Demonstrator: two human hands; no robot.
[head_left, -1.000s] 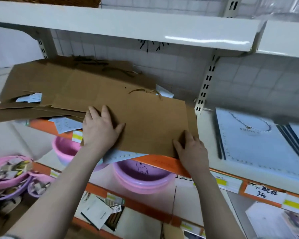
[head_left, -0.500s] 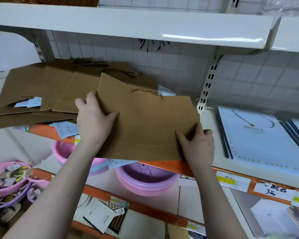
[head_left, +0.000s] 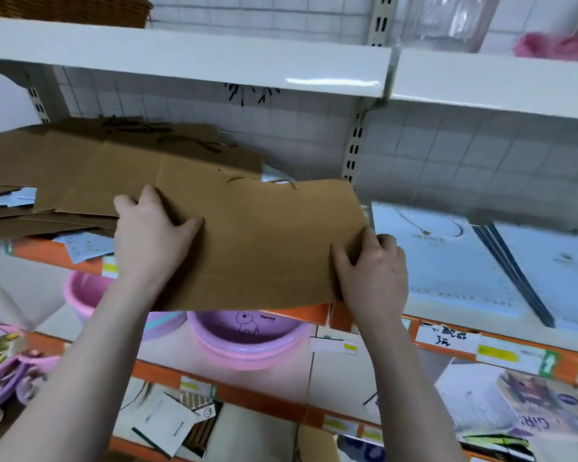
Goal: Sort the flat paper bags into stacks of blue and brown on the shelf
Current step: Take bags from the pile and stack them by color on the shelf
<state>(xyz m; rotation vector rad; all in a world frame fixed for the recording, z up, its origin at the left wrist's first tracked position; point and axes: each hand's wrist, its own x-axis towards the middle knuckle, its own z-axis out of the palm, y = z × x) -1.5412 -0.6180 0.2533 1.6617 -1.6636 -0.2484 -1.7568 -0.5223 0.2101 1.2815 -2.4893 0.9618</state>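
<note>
Both hands hold 1 flat brown bag over the shelf's front edge. The left hand clasps its left edge, fingers behind, thumb on top; the right hand pinches its lower right corner. Brown bags lie scattered to the left, blue bags stacked to the right.
</note>
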